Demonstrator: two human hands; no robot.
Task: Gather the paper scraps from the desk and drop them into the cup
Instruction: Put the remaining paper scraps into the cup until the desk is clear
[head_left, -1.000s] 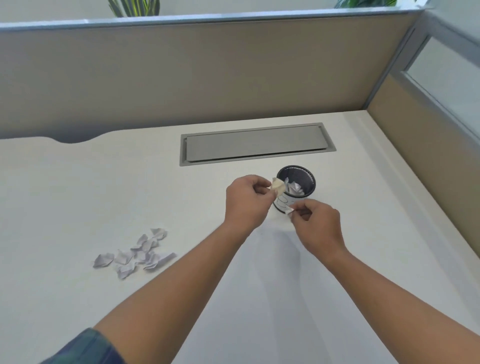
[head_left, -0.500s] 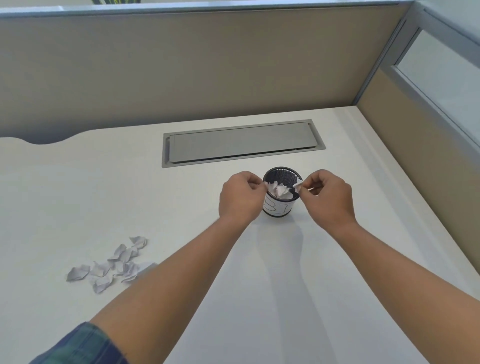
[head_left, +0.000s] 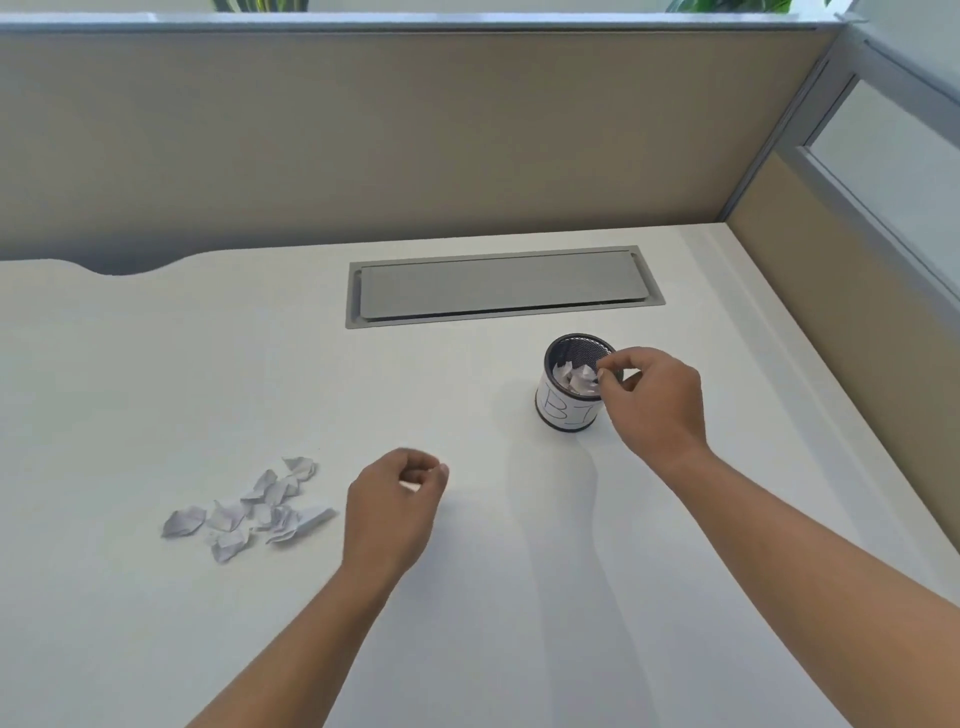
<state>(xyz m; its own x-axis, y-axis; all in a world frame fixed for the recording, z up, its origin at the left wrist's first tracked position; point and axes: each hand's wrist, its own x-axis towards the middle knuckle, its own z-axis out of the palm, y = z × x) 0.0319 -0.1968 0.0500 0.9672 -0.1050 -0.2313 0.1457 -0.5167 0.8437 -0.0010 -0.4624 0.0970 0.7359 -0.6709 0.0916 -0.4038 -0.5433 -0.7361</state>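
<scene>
1. The paper scraps (head_left: 254, 506) still to be gathered lie in a loose cluster on the near-left part of the bench (head_left: 156, 374), crumpled and touching one another, well apart from the cup.
2. The cup (head_left: 571, 384), a dark mesh cylinder with a white label around its lower wall, stands upright on the bench just in front of the grey cable hatch (head_left: 504, 286). Several white scraps already sit inside it, up near the rim.
3. The right hand (head_left: 652, 400) is at the cup's right rim, thumb and forefinger pinched close together over the opening. Whether a small scrap is between them I cannot tell; the white seen there may belong to the paper in the cup.
4. The left hand (head_left: 392, 512) hangs low over the bench between the cup and the pile, just right of the scraps, fingers loosely curled and narrow, with nothing visible in it.
5. The step in hand looks like the end of one drop at the cup, with the left hand placed for the next pick.
6. The next move calls for the left hand to reach the pile, pinch or scoop several scraps, and carry them over the cup mouth. The light scraps may scatter, and the cup may tip if knocked.
</scene>
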